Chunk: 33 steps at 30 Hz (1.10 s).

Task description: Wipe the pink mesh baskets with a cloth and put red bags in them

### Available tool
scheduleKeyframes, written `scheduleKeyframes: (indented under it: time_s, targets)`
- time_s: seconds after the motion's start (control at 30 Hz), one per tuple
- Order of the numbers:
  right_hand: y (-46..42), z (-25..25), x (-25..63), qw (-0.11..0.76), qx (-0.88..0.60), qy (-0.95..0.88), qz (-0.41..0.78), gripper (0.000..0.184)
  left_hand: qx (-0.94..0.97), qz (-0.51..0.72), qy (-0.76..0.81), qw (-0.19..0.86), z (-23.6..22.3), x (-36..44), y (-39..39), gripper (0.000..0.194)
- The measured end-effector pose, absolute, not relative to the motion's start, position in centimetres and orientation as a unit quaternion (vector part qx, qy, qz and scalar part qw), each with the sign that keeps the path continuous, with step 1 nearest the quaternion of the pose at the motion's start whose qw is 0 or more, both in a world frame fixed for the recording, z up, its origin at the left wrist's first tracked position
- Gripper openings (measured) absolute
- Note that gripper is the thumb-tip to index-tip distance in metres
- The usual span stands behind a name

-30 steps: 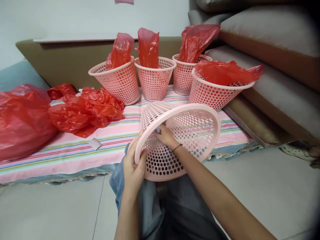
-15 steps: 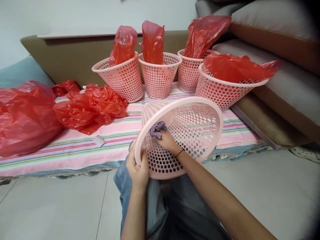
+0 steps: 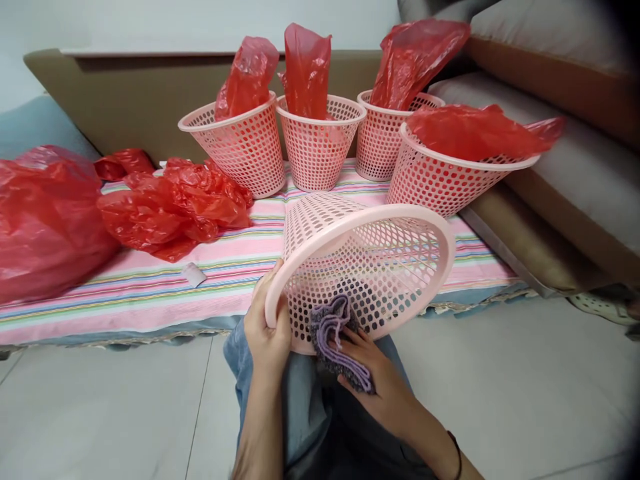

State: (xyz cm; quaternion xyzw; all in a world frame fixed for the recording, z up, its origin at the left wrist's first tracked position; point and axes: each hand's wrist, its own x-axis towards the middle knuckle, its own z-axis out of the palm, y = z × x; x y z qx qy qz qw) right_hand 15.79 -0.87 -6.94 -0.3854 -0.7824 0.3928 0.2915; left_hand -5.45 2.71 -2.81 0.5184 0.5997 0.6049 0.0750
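A pink perforated plastic basket [image 3: 320, 223] lies tilted over my knees, its wide mouth facing me. My left hand [image 3: 270, 327] grips its rim at the left, thumb on the inner side and fingers around the outside. At the near lower rim, my right hand [image 3: 377, 380] holds a folded purple and dark grey cloth [image 3: 340, 340] against the basket's inside edge. Part of the cloth hangs over the rim. The fingers of my right hand lie over the cloth, and a dark band circles that wrist.
Several similar baskets [image 3: 320, 150] with red plastic bags [image 3: 307, 73] stand behind on a striped cover [image 3: 220, 300]. Crumpled red bags [image 3: 180, 207] and a big red bundle [image 3: 50, 227] lie left. Stacked cushions [image 3: 560, 153] rise at the right. A small pale scrap [image 3: 193, 274] lies in front.
My right hand has drawn the cloth from deep inside the basket down to the near rim. The basket has tipped slightly, while my left hand keeps its hold.
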Motion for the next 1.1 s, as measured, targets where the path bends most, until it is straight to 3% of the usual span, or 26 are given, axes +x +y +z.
scheduleKeyframes:
  time_s: [0.13,0.27,0.37,0.5,0.6,0.77,0.93,1.1]
  targets:
    - [-2.8,-5.2,16.8,0.277,-0.375,-0.757,0.457,0.054,0.555,0.596,0.573,0.087,-1.2,-5.9,3.3,0.037]
    - [-1.8,-2.6,17.4,0.279,-0.393,-0.711,0.512,0.045,0.582,0.583,0.559,0.095,0.6,-6.3,3.6,0.038]
    - [1.5,-0.9,17.1,0.354,-0.410,-0.721,0.432,0.043,0.602,0.573,0.547,0.097,1.3,-6.3,3.4,0.043]
    - [8.2,-0.1,15.1,0.412,-0.386,-0.796,0.218,0.048,0.627,0.560,0.530,0.107,1.5,-6.1,3.4,0.049]
    - [13.2,-1.2,12.5,0.344,-0.403,-0.837,0.135,0.055,0.641,0.547,0.526,0.114,1.7,-5.9,3.4,0.052]
    - [16.9,-6.1,7.9,0.193,-0.442,-0.860,0.165,0.068,0.654,0.537,0.517,0.123,2.1,-5.7,3.7,0.058]
    - [17.2,-10.1,6.6,0.181,-0.459,-0.846,0.203,0.054,0.617,0.552,0.540,0.151,1.0,-6.4,3.5,0.049]
    - [17.6,-11.0,7.0,0.183,-0.481,-0.827,0.227,0.050,0.466,0.645,0.587,0.146,-3.9,-6.2,1.3,0.041]
